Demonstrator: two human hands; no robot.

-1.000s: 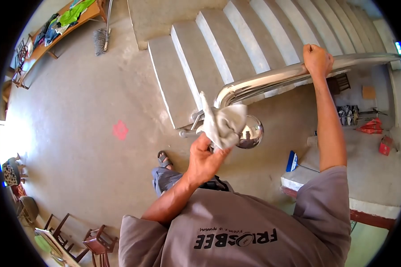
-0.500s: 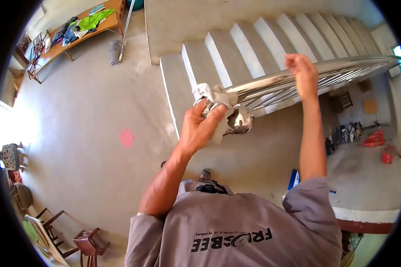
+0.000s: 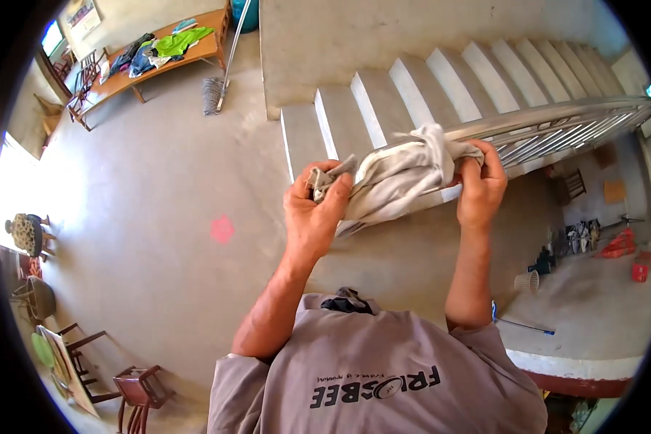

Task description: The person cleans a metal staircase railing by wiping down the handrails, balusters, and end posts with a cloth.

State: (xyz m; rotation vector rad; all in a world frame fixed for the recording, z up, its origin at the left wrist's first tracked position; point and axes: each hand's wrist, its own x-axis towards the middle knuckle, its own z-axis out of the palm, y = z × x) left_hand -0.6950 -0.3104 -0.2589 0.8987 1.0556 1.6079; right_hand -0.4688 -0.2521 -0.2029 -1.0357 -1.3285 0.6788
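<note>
A light grey-white cloth point(image 3: 401, 173) is stretched between both hands, in front of the lower end of the metal handrail point(image 3: 528, 118). My left hand point(image 3: 315, 210) grips the bunched left end of the cloth, thumb on top. The right end is pinched in the fingers of my right hand point(image 3: 482, 184). The cloth is crumpled and partly twisted, and it hides the rail's curved end and the shiny ball. Concrete stairs point(image 3: 340, 123) rise behind it to the upper right.
A wooden bed point(image 3: 123, 72) with clothes is at the upper left, a mop point(image 3: 212, 96) beside it. Stools and chairs line the left side, including a red-brown stool point(image 3: 139, 387). A white basket point(image 3: 526, 281) and red items lie under the stairs at right.
My right hand has left the handrail and moved left and down to take the cloth's other end. The cloth is now spread between both hands. The view has shifted.
</note>
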